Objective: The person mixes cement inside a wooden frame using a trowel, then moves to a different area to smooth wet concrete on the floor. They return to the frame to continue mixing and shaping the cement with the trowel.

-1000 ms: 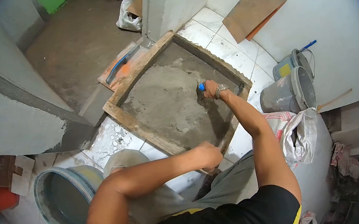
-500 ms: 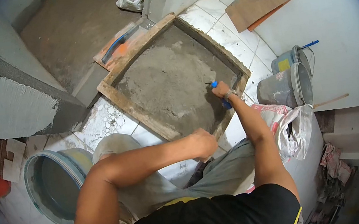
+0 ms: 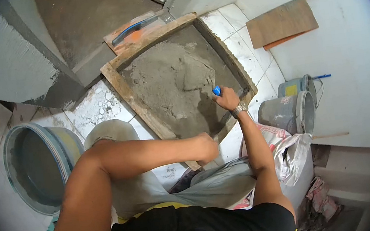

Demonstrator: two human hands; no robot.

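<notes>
My right hand [image 3: 227,98] is wrapped round the blue handle of a trowel [image 3: 217,90], over the right part of a wooden-framed mixing tray [image 3: 140,109]. Its blade reaches into the grey wet mortar [image 3: 156,77] heaped in the tray, where a smoothed patch shows. Closer to my body, my left hand [image 3: 206,148] is closed in a fist at the tray's near corner, with a wooden end showing just below it. The fingers face away, and I cannot tell what they grip.
A float with a blue handle [image 3: 134,30] lies on a board past the tray's far left side. At left stands a large bucket [image 3: 12,171] of grey water. Two buckets [image 3: 278,111] lie tipped on the right, beside a white sack [image 3: 293,159]. Cardboard [image 3: 283,24] leans on the wall.
The view has shifted slightly. My right hand has moved the trowel, whose blade has left a smoothed, cut patch in the mortar. My left hand stays closed at the near corner.
</notes>
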